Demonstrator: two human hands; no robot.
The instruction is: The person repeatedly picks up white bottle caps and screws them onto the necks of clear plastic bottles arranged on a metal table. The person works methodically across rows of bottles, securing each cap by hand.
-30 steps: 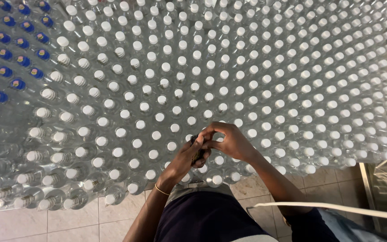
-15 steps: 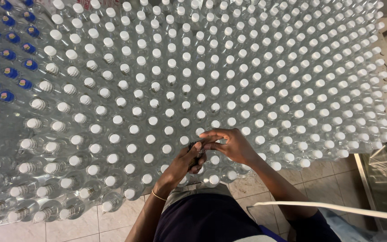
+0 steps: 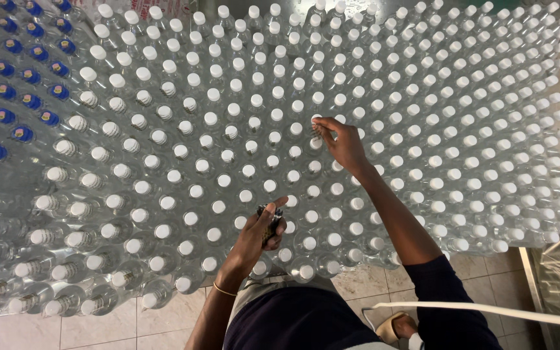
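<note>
From the head camera I look straight down on a wide field of clear plastic bottles standing upright, cap to cap, nearly all with white caps.

My right hand reaches out over that field, arm extended. Its fingers are drawn close together and curled down, the tips pinching or just touching the white cap of one bottle near the middle of the field; I cannot tell whether they actually grip it or only rest on it.

My left hand sits closer to my body, over the near rows of the field. Its fingers are curled round a small dark object, thumb raised beside it; what the object is I cannot make out. A thin bracelet circles that wrist.

At the far left edge of the field stand bottles with blue caps. Below the field's near edge lie pale floor tiles, and a white cord crosses them by my right sleeve.
</note>
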